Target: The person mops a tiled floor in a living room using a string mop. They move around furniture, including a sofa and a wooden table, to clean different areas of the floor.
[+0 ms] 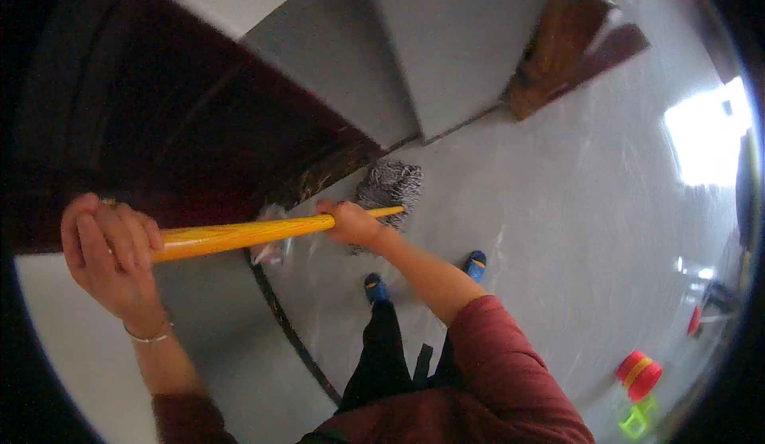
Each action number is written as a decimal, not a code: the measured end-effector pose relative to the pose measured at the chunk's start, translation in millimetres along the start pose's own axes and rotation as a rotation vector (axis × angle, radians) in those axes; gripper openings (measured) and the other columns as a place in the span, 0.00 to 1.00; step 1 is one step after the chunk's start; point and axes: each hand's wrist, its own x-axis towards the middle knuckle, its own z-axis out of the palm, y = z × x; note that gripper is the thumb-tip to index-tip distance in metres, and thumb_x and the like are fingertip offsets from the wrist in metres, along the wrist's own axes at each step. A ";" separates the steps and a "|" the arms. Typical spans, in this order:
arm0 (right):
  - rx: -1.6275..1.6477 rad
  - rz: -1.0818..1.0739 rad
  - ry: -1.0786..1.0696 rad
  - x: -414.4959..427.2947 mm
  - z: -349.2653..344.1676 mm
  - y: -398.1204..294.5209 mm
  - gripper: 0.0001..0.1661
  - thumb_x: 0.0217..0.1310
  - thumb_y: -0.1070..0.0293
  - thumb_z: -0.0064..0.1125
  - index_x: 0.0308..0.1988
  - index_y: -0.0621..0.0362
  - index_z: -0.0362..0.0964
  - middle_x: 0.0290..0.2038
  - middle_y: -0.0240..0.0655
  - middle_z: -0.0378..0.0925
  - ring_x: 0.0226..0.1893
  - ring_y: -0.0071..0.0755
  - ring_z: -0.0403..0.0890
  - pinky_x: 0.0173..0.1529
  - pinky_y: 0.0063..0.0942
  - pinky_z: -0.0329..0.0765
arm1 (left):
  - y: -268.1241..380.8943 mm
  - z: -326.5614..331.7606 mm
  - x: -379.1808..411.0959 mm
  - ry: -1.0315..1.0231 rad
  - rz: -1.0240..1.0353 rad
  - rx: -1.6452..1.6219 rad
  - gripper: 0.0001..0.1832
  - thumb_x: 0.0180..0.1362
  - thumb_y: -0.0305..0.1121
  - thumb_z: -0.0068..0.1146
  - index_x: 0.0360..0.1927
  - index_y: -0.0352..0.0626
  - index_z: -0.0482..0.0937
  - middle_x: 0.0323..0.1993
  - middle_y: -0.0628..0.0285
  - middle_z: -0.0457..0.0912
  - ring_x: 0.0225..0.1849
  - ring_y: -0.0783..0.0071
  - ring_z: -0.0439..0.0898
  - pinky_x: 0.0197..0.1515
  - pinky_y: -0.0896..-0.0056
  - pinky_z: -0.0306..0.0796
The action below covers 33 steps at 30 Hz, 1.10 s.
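Observation:
Both of my hands grip the yellow handle of a mop [239,236], which slants down and away to the floor. My left hand [110,256] is wrapped around its upper end, with a bracelet at the wrist. Further down the shaft, my right hand [352,223] closes around it. The grey-and-white mop head [391,184] rests on the floor close to the skirting, by the foot of a dark door. My right hand covers part of the shaft above the mop head.
A dark red door [179,115] stands to the left, with grey wall [466,38] beyond it. A blurred plastic bag [272,244] lies near the skirting. Brown wooden furniture [556,50] is at the far wall. A red-and-yellow stool [639,375] and a green object [636,420] stand at right.

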 end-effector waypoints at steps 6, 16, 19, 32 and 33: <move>-0.133 0.114 0.127 -70.6 -188.0 45.2 0.23 0.41 0.74 0.54 0.44 0.52 0.65 0.30 0.47 0.75 0.34 0.51 0.75 0.38 0.41 0.71 | 34.8 163.8 48.7 -0.351 0.083 -0.172 0.12 0.63 0.37 0.36 0.41 0.42 0.70 0.09 0.72 0.59 0.09 0.88 0.55 0.16 0.83 0.58; -0.134 0.135 0.539 -180.7 -364.9 79.6 0.15 0.38 0.80 0.54 0.32 0.59 0.62 0.24 0.47 0.72 0.31 0.56 0.73 0.30 0.39 0.68 | 97.8 382.9 63.8 -0.506 0.271 -0.338 0.13 0.63 0.39 0.35 0.41 0.42 0.67 0.09 0.73 0.58 0.08 0.87 0.56 0.16 0.82 0.61; -0.150 0.202 0.480 -203.2 -375.9 70.5 0.16 0.37 0.81 0.54 0.32 0.59 0.61 0.25 0.47 0.72 0.31 0.54 0.73 0.31 0.38 0.68 | 94.7 391.8 56.4 -0.420 0.223 -0.431 0.14 0.63 0.41 0.35 0.40 0.43 0.67 0.09 0.73 0.58 0.09 0.88 0.56 0.16 0.83 0.60; -0.954 1.122 -0.285 -435.9 -375.2 186.7 0.09 0.45 0.67 0.56 0.33 0.46 0.71 0.30 0.29 0.76 0.37 0.34 0.76 0.46 0.46 0.65 | -102.8 390.8 -234.5 -0.951 -0.623 -0.136 0.11 0.53 0.29 0.53 0.39 0.35 0.76 0.40 0.53 0.78 0.40 0.67 0.78 0.42 0.72 0.70; -0.938 1.129 -0.284 -448.0 -355.3 172.0 0.09 0.44 0.68 0.57 0.32 0.47 0.71 0.29 0.28 0.75 0.37 0.34 0.76 0.47 0.48 0.63 | -111.2 373.0 -231.7 -1.039 -0.595 -0.131 0.11 0.53 0.29 0.53 0.40 0.35 0.75 0.40 0.52 0.77 0.40 0.64 0.78 0.42 0.71 0.71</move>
